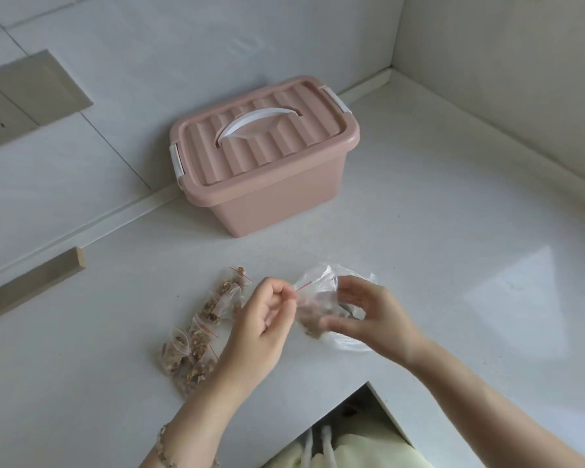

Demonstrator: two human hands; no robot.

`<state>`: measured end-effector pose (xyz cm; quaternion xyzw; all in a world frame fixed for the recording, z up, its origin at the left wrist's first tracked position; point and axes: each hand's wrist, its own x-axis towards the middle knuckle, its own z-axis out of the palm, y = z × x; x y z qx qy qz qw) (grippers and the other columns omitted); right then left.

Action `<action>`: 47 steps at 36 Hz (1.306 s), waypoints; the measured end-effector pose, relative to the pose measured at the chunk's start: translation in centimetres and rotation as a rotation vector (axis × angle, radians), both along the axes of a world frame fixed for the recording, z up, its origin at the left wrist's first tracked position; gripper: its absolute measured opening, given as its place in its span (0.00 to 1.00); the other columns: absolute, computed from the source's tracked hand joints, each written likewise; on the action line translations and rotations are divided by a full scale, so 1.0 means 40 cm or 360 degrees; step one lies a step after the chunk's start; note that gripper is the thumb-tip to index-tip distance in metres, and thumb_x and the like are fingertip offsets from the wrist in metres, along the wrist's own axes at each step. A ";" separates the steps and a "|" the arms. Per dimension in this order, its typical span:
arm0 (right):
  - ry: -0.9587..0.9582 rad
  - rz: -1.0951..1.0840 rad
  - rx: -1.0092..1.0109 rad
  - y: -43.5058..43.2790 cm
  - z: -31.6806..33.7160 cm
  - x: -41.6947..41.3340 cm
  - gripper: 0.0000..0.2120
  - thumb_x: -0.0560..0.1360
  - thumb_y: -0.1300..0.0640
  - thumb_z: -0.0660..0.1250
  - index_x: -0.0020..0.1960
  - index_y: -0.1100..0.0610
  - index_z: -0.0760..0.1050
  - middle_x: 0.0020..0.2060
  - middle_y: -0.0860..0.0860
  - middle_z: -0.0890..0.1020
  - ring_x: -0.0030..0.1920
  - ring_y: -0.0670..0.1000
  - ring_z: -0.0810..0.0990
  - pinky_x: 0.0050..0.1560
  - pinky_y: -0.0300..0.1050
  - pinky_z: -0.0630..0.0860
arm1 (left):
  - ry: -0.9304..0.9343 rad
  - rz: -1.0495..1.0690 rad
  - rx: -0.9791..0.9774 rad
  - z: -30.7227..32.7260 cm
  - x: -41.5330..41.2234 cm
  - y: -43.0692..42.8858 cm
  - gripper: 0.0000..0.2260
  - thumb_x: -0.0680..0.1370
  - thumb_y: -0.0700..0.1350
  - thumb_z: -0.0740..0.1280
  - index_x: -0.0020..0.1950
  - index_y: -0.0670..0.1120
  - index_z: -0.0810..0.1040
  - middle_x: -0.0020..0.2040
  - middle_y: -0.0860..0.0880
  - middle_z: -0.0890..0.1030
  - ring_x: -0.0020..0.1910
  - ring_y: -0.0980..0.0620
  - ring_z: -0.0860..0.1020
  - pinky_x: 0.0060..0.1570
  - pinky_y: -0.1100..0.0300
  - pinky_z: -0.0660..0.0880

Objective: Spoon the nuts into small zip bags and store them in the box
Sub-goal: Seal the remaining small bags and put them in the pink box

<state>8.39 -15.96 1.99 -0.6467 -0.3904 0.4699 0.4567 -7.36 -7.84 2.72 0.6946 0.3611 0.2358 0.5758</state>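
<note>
Nuts (309, 324), brown broken pieces, current lot: inside one small clear zip bag with a red seal line (313, 300), held just above the white bench (453, 238) at lower centre of frame.

- Left hand (262, 327): thumb and forefinger pinch the bag's red-lined mouth.
- Right hand (368, 315): fingers curled round the bag's other side. The view is blurred, so whether the seal is closed cannot be told.
- Larger crumpled clear plastic bag (348, 344): lies on the bench under and behind the right hand. Its contents cannot be made out, and no spoon is plainly visible.
- Filled small zip bags (200, 336): several in a loose row on the bench, lower left of centre, just beside the left hand. All hold nuts; exact count unclear.
- Pink rectangular plastic box with ribbed lid and white handle (267, 157): upper centre, at the back of the bench against the wall, well apart from the bags. Lid on, white side clips down.

Progress, as judged: bagging looks largely done, with one bag in hand. Storage has not begun, since no bag is in the box and the lid has yet to come off.
</note>
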 end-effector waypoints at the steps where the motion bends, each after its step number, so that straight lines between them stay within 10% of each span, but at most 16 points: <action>1: 0.0090 0.0022 0.0026 0.008 0.009 0.003 0.08 0.67 0.63 0.75 0.39 0.54 0.77 0.33 0.40 0.81 0.36 0.40 0.79 0.41 0.33 0.72 | -0.0027 0.0000 0.0026 0.014 0.010 -0.005 0.07 0.78 0.39 0.61 0.44 0.50 0.72 0.41 0.49 0.81 0.43 0.55 0.79 0.46 0.69 0.72; 8: 0.0390 -0.0239 0.0112 0.046 0.064 0.025 0.07 0.66 0.65 0.74 0.33 0.60 0.78 0.26 0.53 0.79 0.28 0.50 0.76 0.33 0.42 0.73 | -0.0257 0.0556 -0.0354 0.083 0.092 -0.015 0.15 0.72 0.36 0.69 0.54 0.51 0.72 0.38 0.50 0.84 0.34 0.60 0.79 0.32 0.72 0.71; 14: 0.0417 -0.0311 0.0128 0.085 0.110 0.045 0.06 0.66 0.67 0.73 0.36 0.60 0.78 0.27 0.50 0.81 0.30 0.49 0.80 0.33 0.39 0.76 | -0.0156 0.0716 -0.0637 0.110 0.126 0.003 0.04 0.73 0.40 0.70 0.39 0.47 0.82 0.38 0.49 0.85 0.42 0.49 0.81 0.45 0.57 0.77; 47: 0.0398 -0.0311 0.0317 0.193 0.286 -0.214 0.05 0.67 0.59 0.69 0.38 0.62 0.79 0.29 0.54 0.82 0.31 0.48 0.79 0.41 0.42 0.76 | -0.0517 0.0840 -0.0302 0.244 -0.111 0.113 0.07 0.72 0.39 0.71 0.33 0.45 0.81 0.29 0.52 0.81 0.27 0.60 0.76 0.31 0.71 0.72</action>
